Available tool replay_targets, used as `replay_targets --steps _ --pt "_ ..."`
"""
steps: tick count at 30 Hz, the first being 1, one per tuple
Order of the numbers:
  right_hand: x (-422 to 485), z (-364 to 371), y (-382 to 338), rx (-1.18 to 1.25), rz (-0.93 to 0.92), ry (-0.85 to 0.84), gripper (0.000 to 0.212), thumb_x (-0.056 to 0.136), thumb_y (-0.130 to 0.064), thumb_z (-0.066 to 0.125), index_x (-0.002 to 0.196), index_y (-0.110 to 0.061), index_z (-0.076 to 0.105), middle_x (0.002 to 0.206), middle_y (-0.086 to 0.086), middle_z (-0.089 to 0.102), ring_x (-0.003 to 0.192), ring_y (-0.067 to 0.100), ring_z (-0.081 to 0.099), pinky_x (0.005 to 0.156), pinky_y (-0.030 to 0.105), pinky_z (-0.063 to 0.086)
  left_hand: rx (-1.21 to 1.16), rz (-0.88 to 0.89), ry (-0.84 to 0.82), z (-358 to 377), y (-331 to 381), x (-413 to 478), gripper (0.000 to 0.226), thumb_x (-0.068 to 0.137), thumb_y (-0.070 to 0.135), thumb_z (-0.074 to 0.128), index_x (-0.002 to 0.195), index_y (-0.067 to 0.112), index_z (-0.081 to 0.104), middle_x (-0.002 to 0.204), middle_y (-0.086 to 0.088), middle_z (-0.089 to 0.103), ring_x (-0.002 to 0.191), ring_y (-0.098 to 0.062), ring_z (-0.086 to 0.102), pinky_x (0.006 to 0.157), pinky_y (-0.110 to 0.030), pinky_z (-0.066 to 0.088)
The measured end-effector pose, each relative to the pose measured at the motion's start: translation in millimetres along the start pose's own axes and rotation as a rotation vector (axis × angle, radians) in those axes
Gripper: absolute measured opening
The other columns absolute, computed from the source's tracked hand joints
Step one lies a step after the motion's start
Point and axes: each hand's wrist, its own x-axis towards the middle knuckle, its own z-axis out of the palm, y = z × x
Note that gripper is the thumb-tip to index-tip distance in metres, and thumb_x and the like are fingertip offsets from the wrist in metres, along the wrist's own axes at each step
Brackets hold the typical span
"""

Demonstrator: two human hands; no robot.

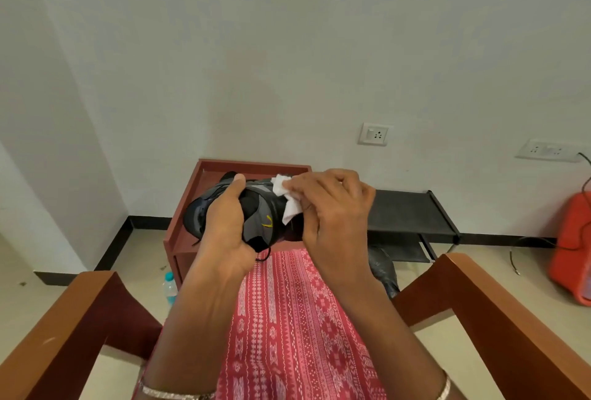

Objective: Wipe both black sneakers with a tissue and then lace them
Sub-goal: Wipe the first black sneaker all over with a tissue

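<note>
Head view: we see the left grip (224, 223) clamped round the black sneaker (256, 204), thumb on top, holding it over the near edge of the red-brown desk (188, 198), right grip (332, 217) pinching a white tissue (289, 204) against its upper, one lace end (263, 255) dangling below.

A red-brown wooden stand (204, 175) with a raised rim is positioned against the white wall, with a black rack (412, 211) just beside it on the right. Two white socket plates (374, 134) (547, 150) are mounted on the wall above the rack, and an orange appliance (572, 249) stands on the floor at far right. A clear water bottle (169, 287) stands on the floor near the stand, and a red patterned cloth (294, 319) lies between two wooden armrests (64, 329) (499, 313).
</note>
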Motion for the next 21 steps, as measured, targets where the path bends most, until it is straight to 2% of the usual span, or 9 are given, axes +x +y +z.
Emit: replay_targets --steps 3,5,7,9,11,14,16,19,21 --pt "-28 -3 -2 0.034 -0.003 0.026 0.025 0.099 -0.020 0.051 0.104 -0.018 0.075 0.109 -0.008 0.071 0.108 0.015 0.054 0.089 0.033 0.034 -0.011 0.008 0.025 -4 4 1 0.031 0.101 0.036 0.055 0.093 0.008 0.067 0.073 -0.010 0.076 0.071 -0.028 0.072 0.074 -0.044 0.057" --pt "-42 -5 -1 0.052 0.004 0.039 0.039 0.106 -0.033 0.042 0.102 -0.017 0.076 0.107 -0.006 0.072 0.106 0.015 0.056 0.091 0.033 0.036 -0.023 0.002 0.035 -4 5 2 0.032 0.100 0.038 0.055 0.093 0.009 0.066 0.073 -0.011 0.076 0.068 -0.027 0.072 0.070 -0.043 0.056" --pt "-43 -5 1 0.061 0.007 0.037 0.046 0.107 -0.037 0.037 0.100 -0.014 0.077 0.105 -0.003 0.072 0.104 0.016 0.058 0.088 0.037 0.044 -0.022 -0.007 0.029 -3 4 2 0.032 0.100 0.039 0.056 0.097 0.009 0.067 0.085 -0.013 0.077 0.078 -0.030 0.072 0.080 -0.047 0.057" --pt "-33 -4 3 0.079 0.005 0.028 0.037 0.106 -0.029 0.042 0.100 -0.011 0.074 0.103 0.001 0.071 0.102 0.018 0.057 0.081 0.039 0.050 -0.019 -0.006 0.032 -1 2 2 0.030 0.099 0.038 0.058 0.100 0.009 0.067 0.098 -0.015 0.076 0.088 -0.032 0.072 0.090 -0.051 0.055" --pt "-15 -3 5 0.097 0.024 0.022 0.024 0.097 -0.015 0.049 0.103 -0.009 0.072 0.102 0.004 0.068 0.100 0.018 0.055 0.080 0.033 0.049 -0.002 -0.010 0.022 1 -1 3 0.031 0.099 0.038 0.058 0.108 0.010 0.067 0.105 -0.015 0.075 0.094 -0.033 0.072 0.091 -0.050 0.055" --pt "5 -5 8 0.129 0.083 0.006 0.035 0.091 0.000 0.049 0.115 -0.012 0.072 0.105 0.005 0.064 0.099 0.016 0.052 0.082 0.017 0.043 -0.030 -0.040 -0.005 0 -2 3 0.038 0.100 0.040 0.056 0.120 0.008 0.065 0.113 -0.017 0.073 0.104 -0.036 0.070 0.092 -0.051 0.055" --pt "5 -6 9 0.161 0.077 -0.025 0.041 0.088 0.008 0.054 0.118 -0.014 0.072 0.107 0.005 0.062 0.101 0.017 0.054 0.083 0.021 0.046 -0.058 -0.068 -0.003 -4 0 5 0.043 0.099 0.042 0.056 0.125 0.008 0.064 0.116 -0.019 0.072 0.107 -0.037 0.069 0.097 -0.053 0.053" --pt "-19 -9 11 0.199 0.057 -0.053 0.041 0.086 0.013 0.062 0.116 -0.012 0.072 0.111 0.005 0.061 0.106 0.017 0.055 0.087 0.026 0.049 -0.087 -0.075 0.025 -7 4 7 0.043 0.099 0.042 0.057 0.125 0.008 0.062 0.114 -0.019 0.073 0.101 -0.035 0.072 0.085 -0.049 0.057" --pt "-42 -10 12 0.215 0.083 -0.056 0.031 0.090 0.002 0.063 0.115 -0.012 0.072 0.113 0.004 0.062 0.109 0.015 0.056 0.089 0.029 0.052 -0.096 -0.056 0.025 -7 4 7 0.035 0.099 0.040 0.058 0.114 0.010 0.065 0.101 -0.016 0.075 0.090 -0.032 0.072 0.076 -0.046 0.057"
